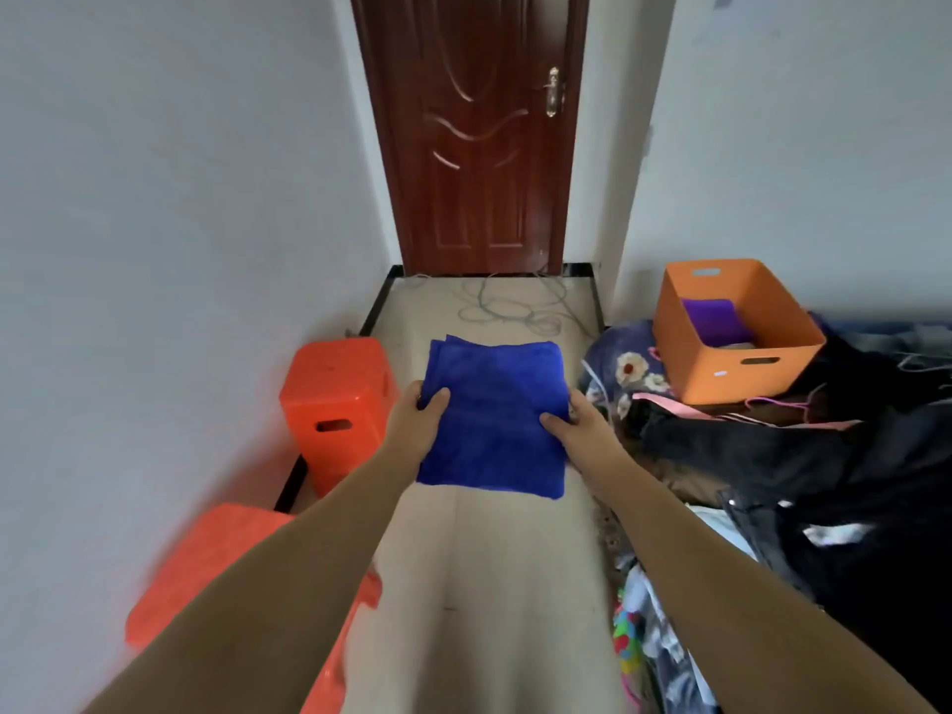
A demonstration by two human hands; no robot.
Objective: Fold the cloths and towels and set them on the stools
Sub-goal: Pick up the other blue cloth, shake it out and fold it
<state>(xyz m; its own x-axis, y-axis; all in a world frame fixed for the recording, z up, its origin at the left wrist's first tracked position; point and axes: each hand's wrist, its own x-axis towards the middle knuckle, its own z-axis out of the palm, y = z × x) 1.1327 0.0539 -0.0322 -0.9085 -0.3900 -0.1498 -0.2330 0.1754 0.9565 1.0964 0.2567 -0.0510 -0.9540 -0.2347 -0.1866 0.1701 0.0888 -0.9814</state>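
You grip the folded blue towel mid-air — left hand and right hand pinching its sides. Keep it level, swing left, lay flat on the stool.

The blue towel is a soft, matt, fleecy cloth with a fine nap, folded in layers. Left of it, the far stool is glossy orange-red plastic with a finely dimpled top; the near stool has the same textured plastic. Right of the towel, the orange bin is smooth, matt plastic. Behind the towel, the door is glossy dark-red varnished wood with a shiny brass-coloured metal handle. The floor is smooth, pale, faintly sheened.
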